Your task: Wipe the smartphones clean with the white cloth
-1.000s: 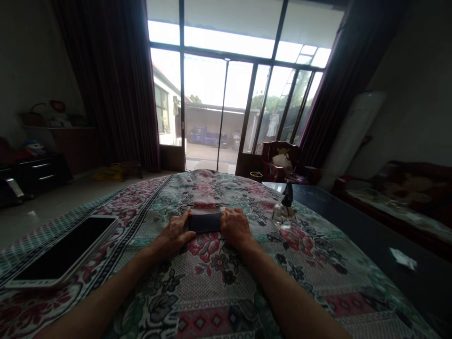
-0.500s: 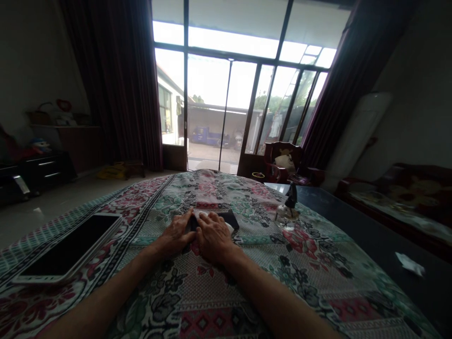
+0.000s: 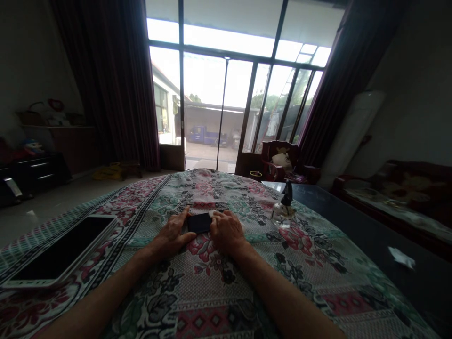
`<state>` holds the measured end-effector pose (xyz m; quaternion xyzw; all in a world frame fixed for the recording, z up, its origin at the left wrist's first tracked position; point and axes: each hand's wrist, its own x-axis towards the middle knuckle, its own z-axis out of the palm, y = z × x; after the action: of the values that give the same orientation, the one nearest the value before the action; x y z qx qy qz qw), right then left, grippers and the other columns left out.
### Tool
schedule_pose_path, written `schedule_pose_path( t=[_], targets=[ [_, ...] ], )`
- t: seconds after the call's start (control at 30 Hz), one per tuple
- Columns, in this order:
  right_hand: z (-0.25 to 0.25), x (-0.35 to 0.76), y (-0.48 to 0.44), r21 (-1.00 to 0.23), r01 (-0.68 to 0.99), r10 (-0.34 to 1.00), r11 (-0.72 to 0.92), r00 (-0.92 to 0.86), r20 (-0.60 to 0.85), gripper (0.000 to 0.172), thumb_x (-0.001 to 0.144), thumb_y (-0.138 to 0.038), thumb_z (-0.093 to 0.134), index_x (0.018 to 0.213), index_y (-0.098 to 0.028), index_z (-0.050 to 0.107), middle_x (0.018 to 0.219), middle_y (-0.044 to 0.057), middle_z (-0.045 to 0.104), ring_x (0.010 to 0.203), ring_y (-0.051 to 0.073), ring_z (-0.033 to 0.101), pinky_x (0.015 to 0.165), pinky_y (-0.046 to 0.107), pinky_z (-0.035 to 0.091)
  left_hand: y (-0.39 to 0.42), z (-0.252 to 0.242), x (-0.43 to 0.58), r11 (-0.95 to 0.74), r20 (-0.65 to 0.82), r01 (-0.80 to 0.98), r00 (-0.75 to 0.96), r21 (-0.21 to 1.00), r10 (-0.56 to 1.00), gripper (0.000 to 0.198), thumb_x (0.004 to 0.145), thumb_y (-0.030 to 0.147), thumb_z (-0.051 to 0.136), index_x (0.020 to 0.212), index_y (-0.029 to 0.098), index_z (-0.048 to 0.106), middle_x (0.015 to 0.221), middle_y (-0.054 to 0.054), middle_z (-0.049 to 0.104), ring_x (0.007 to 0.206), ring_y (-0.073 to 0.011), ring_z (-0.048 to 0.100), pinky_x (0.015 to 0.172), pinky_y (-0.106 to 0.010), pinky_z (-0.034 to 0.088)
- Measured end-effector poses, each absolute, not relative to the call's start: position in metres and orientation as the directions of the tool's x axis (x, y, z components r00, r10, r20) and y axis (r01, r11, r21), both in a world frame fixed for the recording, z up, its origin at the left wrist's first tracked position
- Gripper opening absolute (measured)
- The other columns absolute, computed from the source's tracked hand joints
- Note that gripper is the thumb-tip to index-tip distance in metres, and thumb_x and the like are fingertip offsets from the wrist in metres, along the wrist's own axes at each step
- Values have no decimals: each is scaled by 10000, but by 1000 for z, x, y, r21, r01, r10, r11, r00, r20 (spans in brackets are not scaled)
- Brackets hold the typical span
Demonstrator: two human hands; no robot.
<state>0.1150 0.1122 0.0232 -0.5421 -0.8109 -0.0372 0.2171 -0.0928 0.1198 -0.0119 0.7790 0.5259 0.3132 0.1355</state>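
A small dark phone [image 3: 198, 222] lies flat on the floral cloth [image 3: 219, 282] that covers the table in front of me. My left hand [image 3: 173, 234] grips the phone's left end, thumb on the near edge and fingers curled over the far edge. My right hand [image 3: 226, 230] lies over the phone's right part with its fingers pressed down together. A bit of a white wipe [image 3: 211, 213] shows at its fingertips; the rest of the wipe is hidden under the hand.
A large tablet with a white frame [image 3: 60, 254] lies at the left on the cloth. A small glass spray bottle [image 3: 282, 212] stands to the right of my hands. Further right is a dark table [image 3: 370, 235] with a crumpled white paper [image 3: 399, 258].
My right hand slid left across the phone from its right end, then came part of the way back right. The left hand kept its hold on the left end.
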Motion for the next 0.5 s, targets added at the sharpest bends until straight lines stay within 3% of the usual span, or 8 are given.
schedule_pose_path(
  t=[0.1,0.3,0.5],
  targets=[
    [22,128,119,-162,937,893,311,-229,388,355,945,-221,378,991,-178,727,1207,66,679,1101,229,546,957,327,367,120,-12,-94,-414,353,726,247,549,902,779,781,415,605,1474,181,338,1350,-148,570,1255,-333,484,1088,-480,363],
    [16,134,123,-137,966,909,218,-150,390,416,956,-253,355,1228,-119,640,1321,117,604,1162,278,510,978,376,351,116,-10,-89,-402,376,738,215,543,901,867,732,431,670,1469,137,322,1230,-142,618,1161,-324,538,1036,-475,411],
    [18,113,105,-145,897,859,417,-337,386,389,961,-278,370,1233,-169,625,1363,74,573,1197,259,465,991,372,328,112,-8,-83,-369,381,761,173,534,908,986,660,444,735,1472,103,291,1124,-126,631,1081,-308,568,976,-456,454]
  ],
)
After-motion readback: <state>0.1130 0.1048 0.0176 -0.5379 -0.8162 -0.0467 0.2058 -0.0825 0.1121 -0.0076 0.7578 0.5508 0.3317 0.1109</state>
